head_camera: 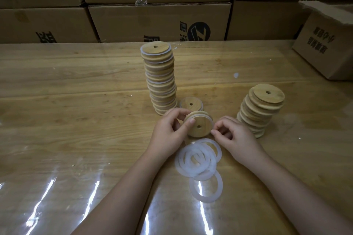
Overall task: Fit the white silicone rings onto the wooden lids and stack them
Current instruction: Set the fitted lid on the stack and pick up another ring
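At frame centre, the left hand grips a lid tilted above the table; right of it, the right hand pinches a ring onto its rim. Ring-fitting is under way; next, probably seating it fully, then stacking.

Dim, soft picture; white glare streaks the glossy table, edges bowed.

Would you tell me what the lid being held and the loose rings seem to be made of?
The held lid looks like pale, smooth wood or bamboo, with visible grain. The loose rings look like translucent white silicone or rubber, matte, thin and floppy as they overlap.
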Available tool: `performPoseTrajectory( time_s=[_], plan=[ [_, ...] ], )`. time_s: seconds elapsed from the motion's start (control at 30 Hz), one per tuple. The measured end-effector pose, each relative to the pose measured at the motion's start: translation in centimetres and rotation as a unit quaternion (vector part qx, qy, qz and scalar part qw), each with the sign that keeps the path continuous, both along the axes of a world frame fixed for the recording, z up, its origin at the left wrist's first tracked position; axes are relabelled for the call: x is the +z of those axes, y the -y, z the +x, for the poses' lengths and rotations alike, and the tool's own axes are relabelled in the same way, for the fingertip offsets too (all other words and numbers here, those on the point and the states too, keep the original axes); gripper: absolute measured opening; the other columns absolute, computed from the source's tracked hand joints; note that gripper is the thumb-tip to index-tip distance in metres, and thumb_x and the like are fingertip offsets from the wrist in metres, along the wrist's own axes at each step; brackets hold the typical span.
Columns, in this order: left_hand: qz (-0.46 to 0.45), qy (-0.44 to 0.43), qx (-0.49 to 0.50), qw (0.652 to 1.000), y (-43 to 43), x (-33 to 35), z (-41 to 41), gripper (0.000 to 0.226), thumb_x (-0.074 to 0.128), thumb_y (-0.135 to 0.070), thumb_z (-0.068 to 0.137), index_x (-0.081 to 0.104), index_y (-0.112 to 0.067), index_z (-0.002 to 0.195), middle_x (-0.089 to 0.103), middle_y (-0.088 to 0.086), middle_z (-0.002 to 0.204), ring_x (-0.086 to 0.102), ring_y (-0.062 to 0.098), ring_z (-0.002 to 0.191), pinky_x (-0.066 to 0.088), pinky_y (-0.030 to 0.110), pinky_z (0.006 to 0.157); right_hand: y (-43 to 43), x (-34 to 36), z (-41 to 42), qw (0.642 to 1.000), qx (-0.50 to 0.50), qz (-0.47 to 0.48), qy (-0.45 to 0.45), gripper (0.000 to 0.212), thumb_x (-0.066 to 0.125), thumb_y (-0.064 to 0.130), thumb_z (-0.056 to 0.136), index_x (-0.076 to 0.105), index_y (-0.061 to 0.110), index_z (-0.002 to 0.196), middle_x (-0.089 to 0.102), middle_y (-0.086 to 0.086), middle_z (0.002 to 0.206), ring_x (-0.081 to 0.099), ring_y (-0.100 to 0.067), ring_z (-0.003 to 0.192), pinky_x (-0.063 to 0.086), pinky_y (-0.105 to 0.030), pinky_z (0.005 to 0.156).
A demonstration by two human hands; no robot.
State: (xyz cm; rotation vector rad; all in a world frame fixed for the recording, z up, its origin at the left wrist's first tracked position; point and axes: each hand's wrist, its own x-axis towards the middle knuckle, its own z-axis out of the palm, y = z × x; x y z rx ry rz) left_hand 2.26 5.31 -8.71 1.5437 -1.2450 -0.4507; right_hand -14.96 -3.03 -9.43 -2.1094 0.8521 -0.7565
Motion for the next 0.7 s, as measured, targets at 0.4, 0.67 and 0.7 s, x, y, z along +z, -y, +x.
performPoseTrajectory(
  time_s=[0.4, 0.67, 0.7],
  plan=[
    [0.039, -0.171, 0.034, 0.984, 0.9, -0.4, 0.3, 0.020, 0.065, -0.015, 0.088, 0.046, -0.019, 0.094, 0.062, 0.009, 0.071, 0.061, 0.010, 0.049, 0.042, 0.014, 0.042, 0.0, 0.4, -0.1, 0.998, -0.014, 0.058, -0.008, 0.007, 0.061, 0.017, 0.088, 0.068, 0.018, 0.087, 0.065, 0.006, 0.079, 0.056, -0.004, 0.065, 0.043, -0.014, 0.058],
    [0.035, -0.174, 0.066, 0.982, 1.4, -1.1, 0.5, 0.020, 0.063, -0.013, 0.089, 0.047, -0.025, 0.090, 0.067, 0.005, 0.082, 0.066, 0.008, 0.059, 0.043, 0.012, 0.047, 0.0, 0.6, -0.3, 0.998, 0.044, 0.049, -0.022, 0.020, 0.054, 0.010, 0.092, 0.069, 0.019, 0.102, 0.063, 0.019, 0.114, 0.055, 0.005, 0.106, 0.048, -0.026, 0.088],
    [0.032, -0.171, 0.065, 0.983, 1.4, -1.2, 0.5, 0.021, 0.063, -0.012, 0.088, 0.048, -0.026, 0.091, 0.067, 0.004, 0.085, 0.067, 0.007, 0.060, 0.043, 0.011, 0.047, 0.0, 0.5, -0.3, 0.998, 0.045, 0.045, -0.026, 0.021, 0.053, 0.011, 0.092, 0.069, 0.021, 0.102, 0.062, 0.020, 0.115, 0.055, 0.006, 0.108, 0.047, -0.026, 0.089]
  ],
)
